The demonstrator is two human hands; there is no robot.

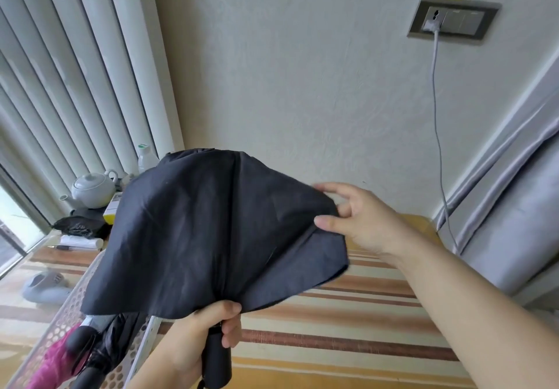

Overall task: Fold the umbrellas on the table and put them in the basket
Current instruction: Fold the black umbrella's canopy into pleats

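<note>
A black folding umbrella (211, 225) is held up over the table, its canopy loose and half spread. My left hand (205, 334) grips its black handle at the bottom of the view. My right hand (354, 216) pinches the canopy's right edge between thumb and fingers. A white perforated basket (69, 307) stands at the lower left, partly hidden by the canopy. Inside it lie a magenta umbrella (51, 364) and a black umbrella (106, 346).
The table carries a striped cloth (348, 328). At the back left stand a white teapot (92, 190), a plastic bottle (146, 157), a yellow box (110, 211) and a black bag (78, 225). A wall socket (452, 20) with a white cable hangs above; grey curtain (514, 222) on the right.
</note>
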